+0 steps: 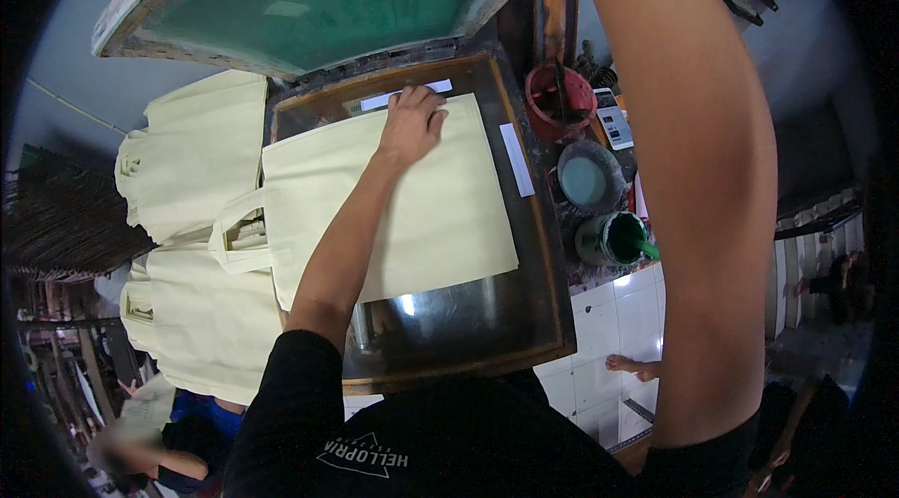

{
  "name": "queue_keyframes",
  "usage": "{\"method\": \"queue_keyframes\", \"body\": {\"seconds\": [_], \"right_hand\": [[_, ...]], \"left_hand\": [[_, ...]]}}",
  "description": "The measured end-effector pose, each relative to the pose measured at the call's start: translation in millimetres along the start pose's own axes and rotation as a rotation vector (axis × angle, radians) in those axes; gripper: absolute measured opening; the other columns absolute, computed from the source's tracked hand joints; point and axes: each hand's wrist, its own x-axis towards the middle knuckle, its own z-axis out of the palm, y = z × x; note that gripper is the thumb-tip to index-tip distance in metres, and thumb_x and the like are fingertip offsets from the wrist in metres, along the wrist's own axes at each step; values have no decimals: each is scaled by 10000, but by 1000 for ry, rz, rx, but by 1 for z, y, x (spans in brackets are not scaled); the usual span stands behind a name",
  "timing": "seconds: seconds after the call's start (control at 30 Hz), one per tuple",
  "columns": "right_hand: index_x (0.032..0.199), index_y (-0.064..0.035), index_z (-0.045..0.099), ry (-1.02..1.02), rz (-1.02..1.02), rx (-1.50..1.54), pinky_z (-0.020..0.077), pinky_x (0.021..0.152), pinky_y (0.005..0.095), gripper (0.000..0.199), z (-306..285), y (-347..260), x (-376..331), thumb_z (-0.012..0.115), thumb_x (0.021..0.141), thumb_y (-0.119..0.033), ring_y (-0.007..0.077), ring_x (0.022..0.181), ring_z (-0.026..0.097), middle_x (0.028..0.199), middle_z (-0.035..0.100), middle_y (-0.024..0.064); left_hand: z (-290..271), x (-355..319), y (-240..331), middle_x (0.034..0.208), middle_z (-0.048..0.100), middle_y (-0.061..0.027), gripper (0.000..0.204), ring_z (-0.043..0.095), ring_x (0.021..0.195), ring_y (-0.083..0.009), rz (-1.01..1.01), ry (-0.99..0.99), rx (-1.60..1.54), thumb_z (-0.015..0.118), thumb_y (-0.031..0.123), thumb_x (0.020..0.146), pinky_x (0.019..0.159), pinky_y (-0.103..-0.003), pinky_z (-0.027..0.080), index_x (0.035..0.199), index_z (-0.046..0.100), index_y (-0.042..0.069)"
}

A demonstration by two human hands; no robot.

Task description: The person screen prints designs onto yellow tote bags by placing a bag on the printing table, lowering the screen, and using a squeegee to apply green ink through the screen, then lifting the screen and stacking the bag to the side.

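Note:
My left hand [412, 123] lies palm down on a cream cloth tote bag [449, 208], with its fingers slightly bent at the bag's far edge and the thumb beside them. The bag is spread over a dark, glossy board [440, 339] with a wooden rim. Its handle loop [243, 259] hangs past the board's left side. Above the far side a printing screen [346, 1], green mesh in a worn frame, is tilted up. My right arm reaches up beside the screen's right end; the hand is beyond the picture's top edge.
White strips [517, 161] mark the board's right and far sides. Stacked tote bags [201, 161] lie on the left. Along the right stand a red bucket [552, 128], a grey bowl [599, 156], a green paint tub [599, 240] and a phone [613, 123]. Other people appear at lower left and right.

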Motion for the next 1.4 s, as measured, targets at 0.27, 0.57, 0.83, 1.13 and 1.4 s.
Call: {"method": "queue_keyframes", "body": {"seconds": [0.27, 0.57, 0.83, 1.13, 1.4], "right_hand": [[908, 52, 774, -39, 109, 148, 552, 873, 470, 291, -17, -11, -16, 631, 894, -201, 444, 926, 701, 995, 701, 322], [936, 34, 774, -17, 15, 68, 544, 873, 474, 318, -13, -6, -14, 658, 873, -255, 451, 965, 688, 1028, 702, 298], [920, 33, 772, -18, 44, 84, 545, 863, 476, 343, -10, -7, -8, 710, 840, -295, 463, 977, 682, 1028, 695, 303], [907, 39, 770, 11, 31, 89, 544, 853, 479, 314, -7, -8, -10, 683, 852, -258, 468, 937, 684, 995, 694, 306], [912, 31, 776, -10, -18, 116, 545, 854, 475, 300, -4, -6, -14, 624, 879, -226, 455, 917, 687, 983, 706, 292]], "left_hand": [[1, 17, 0, 1097, 668, -100, 196, 606, 1064, -287, 113, -59, 99, 615, 175, 944, 946, -432, 430, 1083, 694, 62], [13, 14, 36, 1428, 498, -221, 473, 444, 1347, -390, -39, 54, 192, 625, 307, 958, 1128, -530, 309, 1372, 562, 88], [6, 7, 83, 1688, 59, -246, 991, -56, 1560, -442, -404, -531, 150, 520, 793, 851, 1196, -667, -50, 1617, 288, 208], [15, 12, 80, 1678, 116, -250, 1112, -18, 1560, -440, -453, -477, 162, 615, 798, 782, 1203, -673, -8, 1618, 252, 161], [1, 20, 99, 1695, 33, -224, 1153, -87, 1535, -503, -650, -588, 149, 633, 807, 761, 1136, -776, -28, 1636, 195, 198]]}}
